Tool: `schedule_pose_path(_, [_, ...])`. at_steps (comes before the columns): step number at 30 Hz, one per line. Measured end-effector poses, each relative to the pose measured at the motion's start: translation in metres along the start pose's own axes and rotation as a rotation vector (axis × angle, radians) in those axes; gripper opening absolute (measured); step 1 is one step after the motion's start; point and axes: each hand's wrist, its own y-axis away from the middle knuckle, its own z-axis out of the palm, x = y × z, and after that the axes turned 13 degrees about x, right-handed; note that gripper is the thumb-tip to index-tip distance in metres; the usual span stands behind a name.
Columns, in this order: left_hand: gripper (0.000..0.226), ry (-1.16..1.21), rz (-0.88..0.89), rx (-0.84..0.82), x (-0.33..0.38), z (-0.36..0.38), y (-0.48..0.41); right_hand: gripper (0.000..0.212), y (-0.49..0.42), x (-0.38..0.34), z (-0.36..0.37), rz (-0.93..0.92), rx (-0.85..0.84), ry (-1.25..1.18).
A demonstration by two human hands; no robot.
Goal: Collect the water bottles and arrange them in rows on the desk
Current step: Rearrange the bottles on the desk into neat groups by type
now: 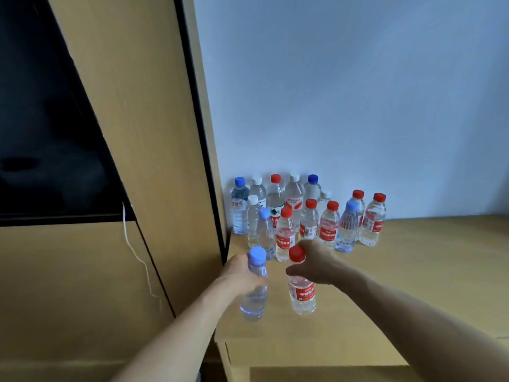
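Just in front of the bottle group (308,216): we find both hands over the desk (413,271), each holding one more bottle upright
Left hand (239,277): near-left of the group; its fingers are wrapped right round the upper body of the blue-capped bottle (254,299), though blur hides each finger
Right hand (316,263): directly before the group; thumb and fingers are closed round the shoulder of the red-capped bottle (301,293), just under the cap
Why held high: we judge it leaves the bases free to land flat and keeps knuckles off the neighbours
Bases: we cannot tell whether either touches the desk yet
Group itself: upright, packed in rough rows, looser at its right end
Behind and left of the group: wall (358,92) and cabinet (154,161), likely used as straight edges
Step in hand: we judge a new front row is being started
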Motion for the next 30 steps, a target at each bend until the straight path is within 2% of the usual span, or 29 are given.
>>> schedule_pose_path(4, [0.059, -0.039, 0.014, -0.001, 0.021, 0.033, -0.050, 0.045, -0.047, 0.017, -0.008, -0.010, -0.035, -0.033])
schedule_pose_path(8, [0.048, -0.114, 0.081, 0.014, 0.052, 0.053, -0.081, 0.041, -0.085, 0.034, -0.012, -0.015, -0.051, -0.038])
schedule_pose_path(11, [0.047, -0.084, 0.117, -0.007, 0.063, 0.068, -0.100, 0.037, -0.102, 0.048, -0.010, -0.033, -0.059, -0.023])
schedule_pose_path(18, [0.046, -0.097, 0.206, -0.148, 0.058, 0.086, -0.121, 0.048, -0.126, 0.058, -0.009, -0.058, -0.192, 0.106])
schedule_pose_path(21, [0.050, -0.181, 0.224, -0.249, 0.064, 0.076, -0.129, 0.052, -0.137, 0.051, -0.013, -0.077, -0.258, 0.232])
schedule_pose_path(24, [0.061, -0.372, 0.269, -0.378, 0.079, 0.054, -0.134, 0.052, -0.145, 0.038, -0.017, -0.119, -0.307, 0.413])
schedule_pose_path(26, [0.060, -0.382, 0.305, -0.419, 0.092, 0.035, -0.139, 0.047, -0.153, 0.027, -0.021, -0.146, -0.304, 0.460])
schedule_pose_path(28, [0.046, -0.319, 0.335, -0.372, 0.102, 0.013, -0.149, 0.038, -0.165, 0.016, -0.027, -0.173, -0.247, 0.443])
schedule_pose_path(30, [0.029, -0.276, 0.347, -0.218, 0.106, -0.009, -0.167, 0.027, -0.177, 0.005, -0.031, -0.206, -0.115, 0.375])
